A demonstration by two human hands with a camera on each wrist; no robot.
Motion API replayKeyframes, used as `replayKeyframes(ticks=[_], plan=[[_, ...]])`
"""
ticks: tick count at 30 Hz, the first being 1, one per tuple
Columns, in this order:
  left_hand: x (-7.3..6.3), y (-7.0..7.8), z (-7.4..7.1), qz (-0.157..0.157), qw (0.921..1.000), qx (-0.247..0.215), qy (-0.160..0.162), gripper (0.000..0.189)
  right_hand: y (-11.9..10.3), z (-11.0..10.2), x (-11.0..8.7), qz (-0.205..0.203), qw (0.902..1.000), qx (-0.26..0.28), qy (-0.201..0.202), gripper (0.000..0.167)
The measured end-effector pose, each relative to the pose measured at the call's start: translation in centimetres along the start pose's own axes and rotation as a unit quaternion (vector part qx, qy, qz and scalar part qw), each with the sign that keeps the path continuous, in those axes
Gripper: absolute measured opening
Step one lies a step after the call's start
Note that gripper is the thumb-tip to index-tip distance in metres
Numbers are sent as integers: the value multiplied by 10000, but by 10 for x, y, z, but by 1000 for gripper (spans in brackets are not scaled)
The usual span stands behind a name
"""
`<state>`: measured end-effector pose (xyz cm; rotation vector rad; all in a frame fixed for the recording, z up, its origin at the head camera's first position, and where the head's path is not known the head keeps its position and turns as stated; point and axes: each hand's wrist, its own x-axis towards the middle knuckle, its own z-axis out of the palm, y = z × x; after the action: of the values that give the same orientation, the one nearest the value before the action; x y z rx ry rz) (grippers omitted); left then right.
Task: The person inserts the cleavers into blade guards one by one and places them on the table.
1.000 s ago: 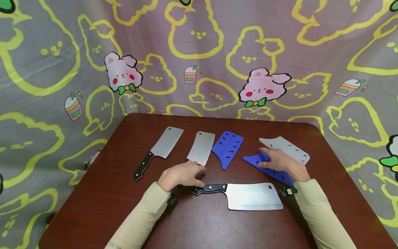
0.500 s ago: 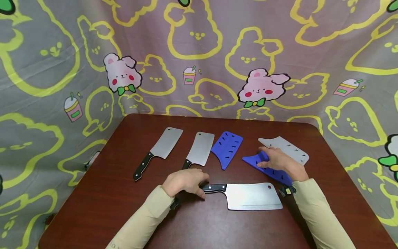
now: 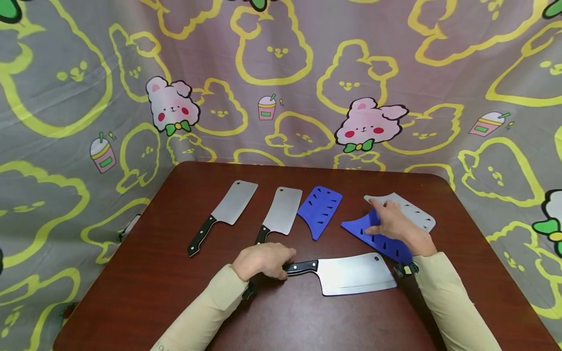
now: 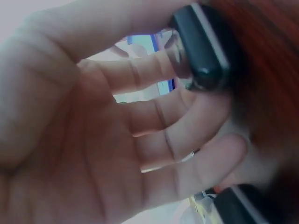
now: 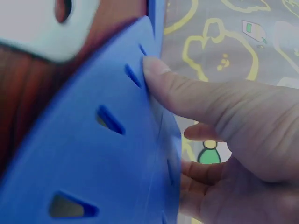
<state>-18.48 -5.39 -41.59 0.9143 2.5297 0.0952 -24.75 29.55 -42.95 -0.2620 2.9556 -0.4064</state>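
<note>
My left hand [image 3: 264, 261] pinches the black handle end of the nearest cleaver [image 3: 353, 275], whose broad steel blade points right. In the left wrist view, thumb and forefinger meet round that black handle [image 4: 205, 51], while the other fingers [image 4: 187, 182] curve loosely below. On the right, my right hand [image 3: 394, 225] grips a blue slotted knife guard [image 3: 384, 243] by its far edge. The right wrist view has the thumb [image 5: 163, 86] on the face of this blue guard [image 5: 126, 154], with the other fingers behind its edge, partly hidden.
Two more cleavers lie behind, one at left [image 3: 234, 204] and one in the middle [image 3: 283, 209], its handle partly behind my left hand. A second blue guard [image 3: 322, 207] lies beside it. A white slotted guard [image 3: 414, 209] lies beyond my right hand. Patterned curtains surround the brown table [image 3: 145, 273].
My left hand has come nearer and taken hold of the nearest cleaver's handle; its blade has turned slightly, far end away from me. My right forefinger has straightened out past the blue guard's edge.
</note>
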Motion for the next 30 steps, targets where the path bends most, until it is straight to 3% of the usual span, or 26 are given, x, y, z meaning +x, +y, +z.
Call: replayKeyframes(ticks=[8, 15, 19, 24, 30], plan=[[-6, -9, -5, -171, 9996, -234, -24, 25, -4, -10, -6, -5, 9999, -125, 65, 71], [-14, -20, -18, -140, 9985, -477, 234, 29, 2, -18, -12, -482, 9985, 186, 177, 58], [-19, -26, -25, -205, 9974, -648, 243, 27, 3, -25, -15, -696, 9966, 70, 439, 50], [-24, -29, -28, -300, 9959, -825, 222, 20, 5, -33, -19, -785, 9948, -87, 642, 27], [-25, -31, -32, -306, 9933, -1077, 296, 19, 7, -35, -20, -902, 9944, 5, 559, 29]])
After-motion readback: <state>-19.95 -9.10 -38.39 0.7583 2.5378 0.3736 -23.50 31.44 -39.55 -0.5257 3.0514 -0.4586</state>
